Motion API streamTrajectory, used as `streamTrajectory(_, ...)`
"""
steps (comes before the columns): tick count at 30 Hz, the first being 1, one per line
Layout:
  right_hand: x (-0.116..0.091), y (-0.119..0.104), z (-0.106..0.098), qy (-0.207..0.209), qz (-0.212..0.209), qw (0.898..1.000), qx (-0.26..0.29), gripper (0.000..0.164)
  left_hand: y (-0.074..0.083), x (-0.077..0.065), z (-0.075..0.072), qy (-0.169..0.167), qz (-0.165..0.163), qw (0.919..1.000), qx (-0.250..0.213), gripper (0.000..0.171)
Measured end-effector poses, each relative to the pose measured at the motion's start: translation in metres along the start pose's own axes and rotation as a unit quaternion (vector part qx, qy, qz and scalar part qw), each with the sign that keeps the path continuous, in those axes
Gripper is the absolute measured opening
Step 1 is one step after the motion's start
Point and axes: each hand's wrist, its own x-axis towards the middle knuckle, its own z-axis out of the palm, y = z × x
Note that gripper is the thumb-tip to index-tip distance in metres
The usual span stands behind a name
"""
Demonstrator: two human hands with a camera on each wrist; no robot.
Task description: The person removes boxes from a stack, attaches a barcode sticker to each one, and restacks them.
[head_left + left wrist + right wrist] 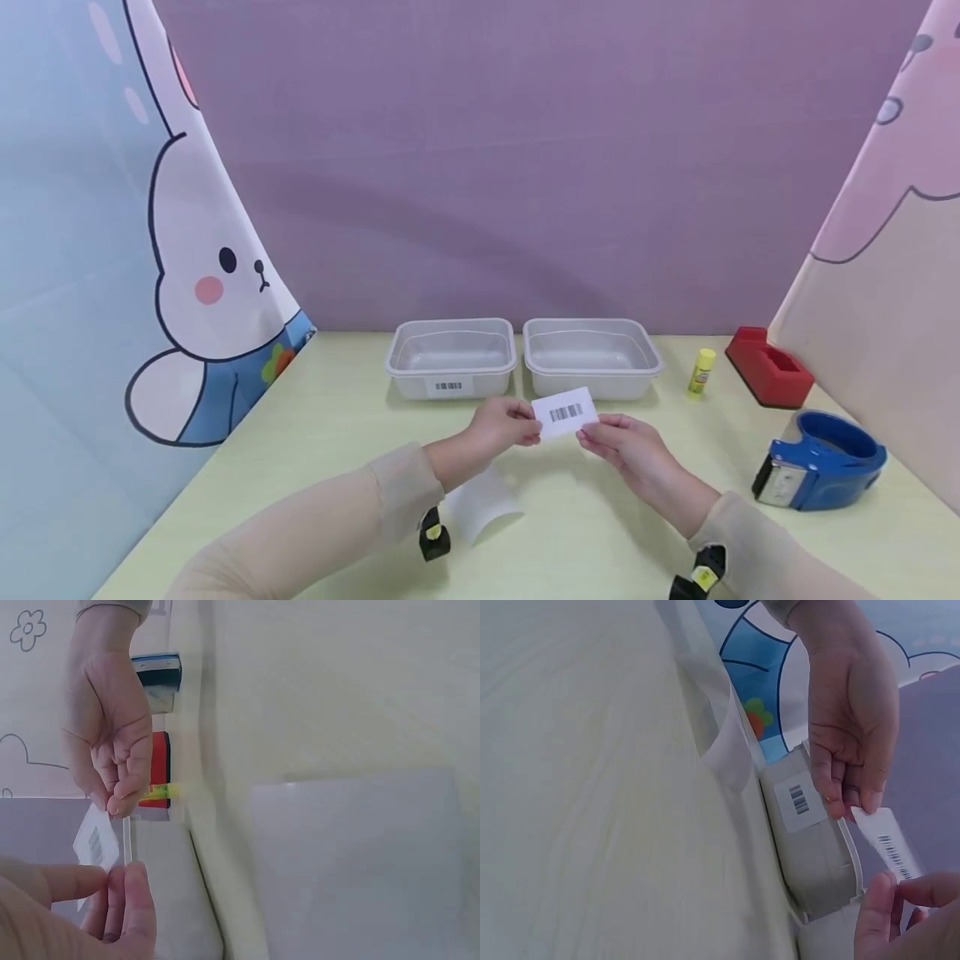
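Observation:
A small white barcode label (pixel 566 412) is held up above the table, in front of the right-hand bin. My left hand (pixel 501 423) pinches its left edge between thumb and fingers. At its right end, my right hand (pixel 632 457) pinches the lower corner. Behind them stand two whitish plastic bins, the left bin (pixel 405 385) and the right bin (pixel 592 385), side by side. A similar barcode label (pixel 798 801) is stuck on the left bin's front. Below my left wrist lies a curled sheet of white paper (pixel 482 502).
To the right stand a yellow glue stick (pixel 701 372), a red holder (pixel 768 367) with a rectangular recess, and a blue tape dispenser (pixel 821 461). A purple cloth backdrop (pixel 480 167) rises behind the bins. The pale table (pixel 330 400) narrows between printed side curtains.

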Motion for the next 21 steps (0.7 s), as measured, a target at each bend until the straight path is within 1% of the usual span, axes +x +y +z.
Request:
streamTrajectory(5,0.002,-0.006,-0.009,0.006,0.0,1.0,-0.03,0.043,0.009,0.01,0.012,0.012,0.018,0.9998,0.004,0.009)
streamTrajectory(7,0.004,-0.01,-0.015,0.005,-0.003,0.999,-0.041,0.045,0.012,0.015,0.017,0.015,0.017,0.9997,0.006,0.008)
streamTrajectory(9,0.007,-0.013,-0.022,0.008,-0.006,0.999,-0.049,0.043,0.015,0.02,0.023,0.016,0.015,0.9997,0.008,0.008)
streamTrajectory(14,0.017,-0.018,-0.034,0.029,-0.006,0.997,-0.075,0.038,0.023,0.036,0.034,0.023,0.003,0.9997,0.0,0.01)
streamTrajectory(17,0.024,-0.019,-0.039,0.043,0.0,0.994,-0.098,0.043,0.024,0.046,0.041,0.031,-0.01,0.9994,-0.005,0.012)
streamTrajectory(21,0.035,-0.017,-0.045,0.059,-0.002,0.988,-0.141,0.045,0.019,0.058,0.05,0.06,-0.028,0.9978,0.002,0.011)
